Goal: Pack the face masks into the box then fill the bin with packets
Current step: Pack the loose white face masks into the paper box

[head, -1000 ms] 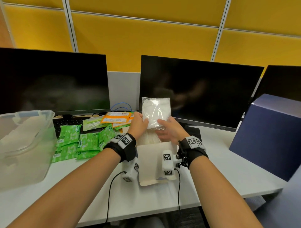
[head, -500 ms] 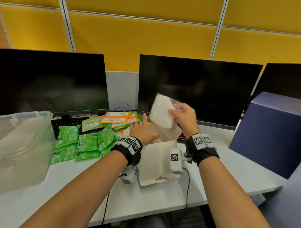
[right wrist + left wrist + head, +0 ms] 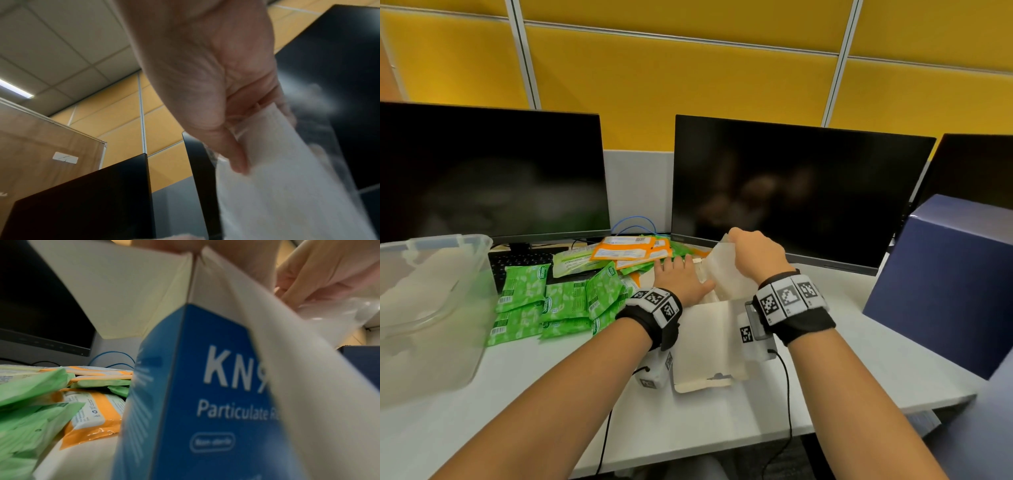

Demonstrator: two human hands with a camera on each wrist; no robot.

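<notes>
On the white desk (image 3: 842,370), a clear plastic bin (image 3: 431,308) is seen at the far left, with green packets (image 3: 558,298) and orange packets (image 3: 630,251) heaped between it and the open blue mask box (image 3: 201,386) at the centre. The box's left flap is pressed outward by the flat, straight-fingered left hand (image 3: 681,281). A bagged white face mask (image 3: 722,270) is pinched at its top by the curled right hand (image 3: 756,255), its lower end hidden behind the box's near flap.

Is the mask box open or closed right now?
Open: the mask box has its flaps raised, the left hand holding one back.
</notes>
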